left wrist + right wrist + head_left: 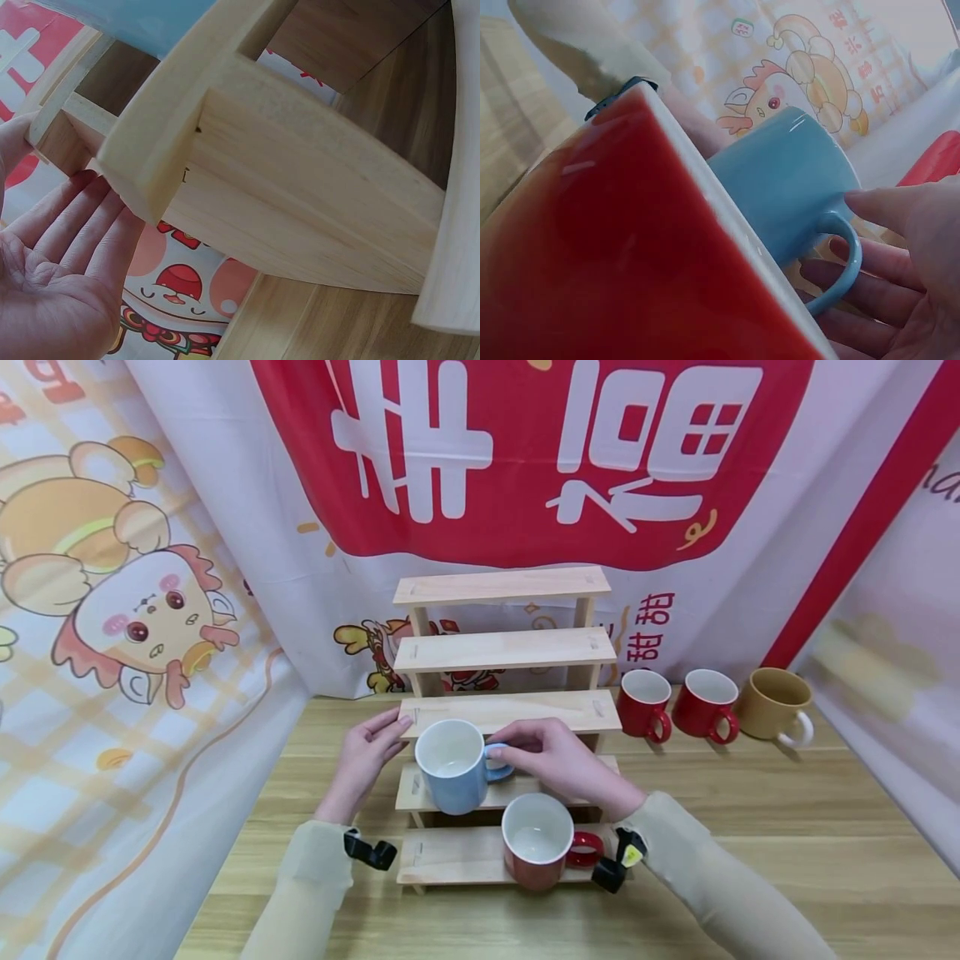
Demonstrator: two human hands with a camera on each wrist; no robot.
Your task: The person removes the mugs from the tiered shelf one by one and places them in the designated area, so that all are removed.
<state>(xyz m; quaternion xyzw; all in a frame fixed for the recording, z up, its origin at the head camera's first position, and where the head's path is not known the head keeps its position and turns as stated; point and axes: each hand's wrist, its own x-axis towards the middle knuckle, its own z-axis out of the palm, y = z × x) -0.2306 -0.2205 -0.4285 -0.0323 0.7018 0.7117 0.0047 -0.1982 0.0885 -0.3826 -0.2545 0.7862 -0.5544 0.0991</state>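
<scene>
A light blue mug (455, 777) with a white inside is at the left of the second step from the bottom of a tiered wooden rack (517, 714). My right hand (555, 760) holds its handle, thumb at the top and fingers behind the loop. Whether the mug's base bears fully on the step is hidden. My left hand (367, 756) grips the left end of the third step, thumb on top and nearly straight fingers (90, 225) below. On the lowest step, right of centre, stands a red mug (536, 852), its handle pointing right.
Two red mugs (643, 703) (705, 706) and a tan mug (772, 703) with a white handle stand on the wooden table (750, 827) right of the rack. A printed cloth (525, 527) hangs close behind, and more cloth (247, 727) borders the left.
</scene>
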